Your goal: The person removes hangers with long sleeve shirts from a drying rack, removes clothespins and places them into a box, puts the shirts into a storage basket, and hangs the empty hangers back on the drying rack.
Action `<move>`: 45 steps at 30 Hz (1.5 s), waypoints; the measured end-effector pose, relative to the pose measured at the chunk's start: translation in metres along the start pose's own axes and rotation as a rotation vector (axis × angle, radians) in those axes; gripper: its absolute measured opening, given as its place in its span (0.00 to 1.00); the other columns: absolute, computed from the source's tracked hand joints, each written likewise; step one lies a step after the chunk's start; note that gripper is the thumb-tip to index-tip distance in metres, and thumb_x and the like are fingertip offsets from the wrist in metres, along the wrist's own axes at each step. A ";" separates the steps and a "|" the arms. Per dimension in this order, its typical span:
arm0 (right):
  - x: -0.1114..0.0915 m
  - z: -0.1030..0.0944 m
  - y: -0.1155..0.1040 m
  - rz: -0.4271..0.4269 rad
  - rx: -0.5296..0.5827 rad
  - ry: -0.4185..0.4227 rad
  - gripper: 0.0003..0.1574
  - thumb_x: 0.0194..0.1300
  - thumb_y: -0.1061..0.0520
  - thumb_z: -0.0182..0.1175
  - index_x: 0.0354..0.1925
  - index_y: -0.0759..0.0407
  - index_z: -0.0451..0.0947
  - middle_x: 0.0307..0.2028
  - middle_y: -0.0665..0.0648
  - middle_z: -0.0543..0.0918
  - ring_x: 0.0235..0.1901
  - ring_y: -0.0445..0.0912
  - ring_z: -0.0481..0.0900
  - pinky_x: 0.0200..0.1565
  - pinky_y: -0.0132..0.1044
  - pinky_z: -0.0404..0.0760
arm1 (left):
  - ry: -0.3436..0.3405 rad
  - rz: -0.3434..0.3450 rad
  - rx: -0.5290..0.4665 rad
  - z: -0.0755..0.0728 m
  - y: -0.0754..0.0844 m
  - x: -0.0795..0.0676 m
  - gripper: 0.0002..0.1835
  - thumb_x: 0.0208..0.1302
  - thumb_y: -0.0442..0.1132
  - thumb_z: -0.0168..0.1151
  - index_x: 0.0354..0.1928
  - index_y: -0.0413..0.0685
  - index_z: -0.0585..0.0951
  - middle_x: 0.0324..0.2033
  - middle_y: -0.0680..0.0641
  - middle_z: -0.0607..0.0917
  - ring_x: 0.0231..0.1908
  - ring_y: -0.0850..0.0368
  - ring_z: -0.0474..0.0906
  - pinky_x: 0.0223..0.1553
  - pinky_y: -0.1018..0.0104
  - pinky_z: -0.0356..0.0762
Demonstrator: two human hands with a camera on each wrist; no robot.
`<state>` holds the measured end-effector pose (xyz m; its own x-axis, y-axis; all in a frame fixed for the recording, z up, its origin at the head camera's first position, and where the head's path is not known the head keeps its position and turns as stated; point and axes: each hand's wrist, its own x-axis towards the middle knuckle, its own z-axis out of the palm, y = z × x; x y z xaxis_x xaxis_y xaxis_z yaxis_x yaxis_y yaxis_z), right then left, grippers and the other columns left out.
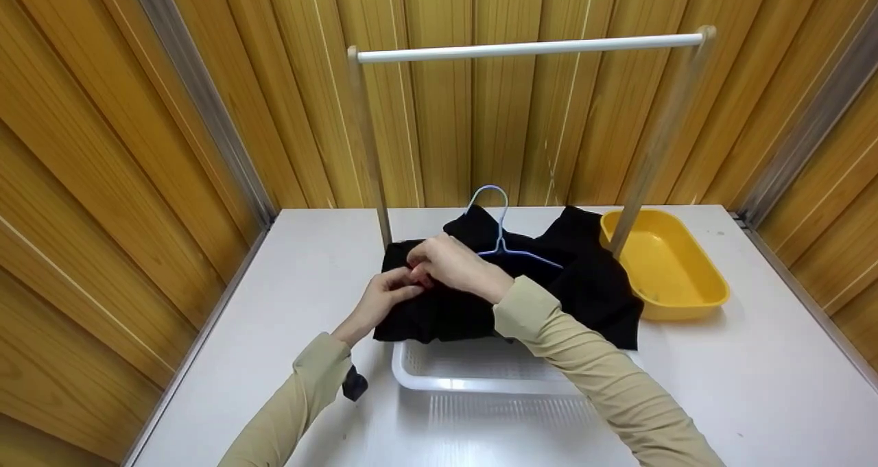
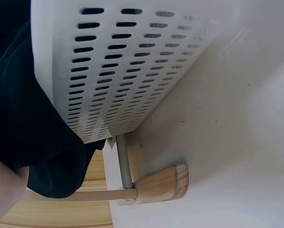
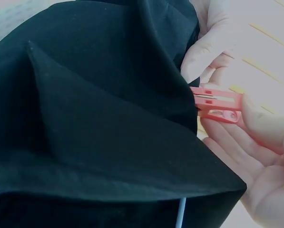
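Note:
A black garment [image 1: 597,295] lies spread over a white plastic basket [image 1: 473,385], with a blue wire hanger [image 1: 501,241] inside its neck opening. At the garment's left side, my left hand [image 1: 381,299] pinches an edge of the black cloth between thumb and fingers. My right hand [image 1: 456,265] is right beside it and holds a red clothespin [image 3: 218,100] by its handle end. In the right wrist view the clothespin's front end meets the cloth edge near my left thumb [image 3: 203,54]; its tip is hidden by the fabric.
A white rail [image 1: 528,49] on wooden posts stands over the garment. To the right sits a yellow tub [image 1: 669,268], partly behind the right post. Wood-patterned panels [image 1: 507,124] close off the back and sides of the white table [image 1: 309,268].

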<state>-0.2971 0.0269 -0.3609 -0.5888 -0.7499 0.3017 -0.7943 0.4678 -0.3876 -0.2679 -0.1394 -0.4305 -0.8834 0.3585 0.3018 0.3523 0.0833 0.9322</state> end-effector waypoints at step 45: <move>-0.018 -0.038 -0.005 -0.078 0.337 0.345 0.15 0.57 0.66 0.61 0.45 0.71 0.76 0.35 0.60 0.79 0.35 0.46 0.79 0.36 0.35 0.76 | 0.027 0.034 0.066 0.000 -0.003 0.002 0.06 0.56 0.26 0.60 0.35 0.27 0.76 0.31 0.39 0.78 0.35 0.54 0.71 0.40 0.63 0.66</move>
<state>-0.2887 0.0555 -0.3317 -0.5899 -0.5512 0.5901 -0.7791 0.1964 -0.5954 -0.2709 -0.1389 -0.4327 -0.8783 0.3368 0.3395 0.4012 0.1328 0.9063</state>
